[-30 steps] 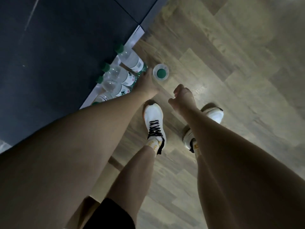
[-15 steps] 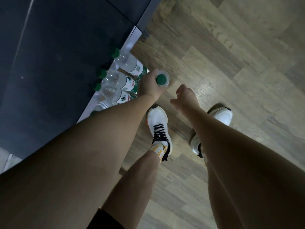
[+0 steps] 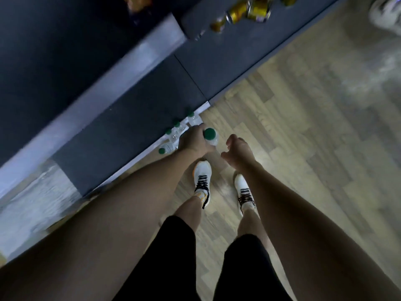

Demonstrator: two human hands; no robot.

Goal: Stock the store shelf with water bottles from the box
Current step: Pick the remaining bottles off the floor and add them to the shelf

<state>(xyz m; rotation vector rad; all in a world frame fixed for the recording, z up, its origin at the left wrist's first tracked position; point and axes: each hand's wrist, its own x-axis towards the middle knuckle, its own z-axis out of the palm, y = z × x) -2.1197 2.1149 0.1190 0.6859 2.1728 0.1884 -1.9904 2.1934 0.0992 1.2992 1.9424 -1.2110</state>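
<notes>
**Partly stocked: several bottles on the bottom shelf, one more in hand**

Evidently the job is under way but not finished. The left hand [image 3: 195,141] is wrapped around a water bottle [image 3: 211,136] with a green cap, its fingers closed on the body just below the cap. That bottle is held upright over the wood-pattern floor [image 3: 303,127], just beside the front edge of the lowest shelf [image 3: 152,148] and not yet on it. The right hand [image 3: 237,152] carries nothing; its fingers are loosely curled, close to the held bottle but apart from it.

Work done, as far as can be seen: a short row of stocked bottles [image 3: 176,129] with green caps stands on the pale strip of the bottom shelf, near its right-hand end. At least four caps can be counted; the left hand hides part of the row, so the true number cannot be confirmed. The frame is blurred by motion, and labels cannot be read.

Work remaining: the held bottle has to be set down beside the row. How many bottles are left to stock cannot be judged, because the box is not in view.

Other observations: the dark upper shelf [image 3: 97,68] overhangs the row, so access to the bottom level is tight from above. Gold-coloured packs [image 3: 245,9] sit on a higher level at the top of the view and play no part here. The person stands close to the unit in white shoes [image 3: 202,181].
</notes>
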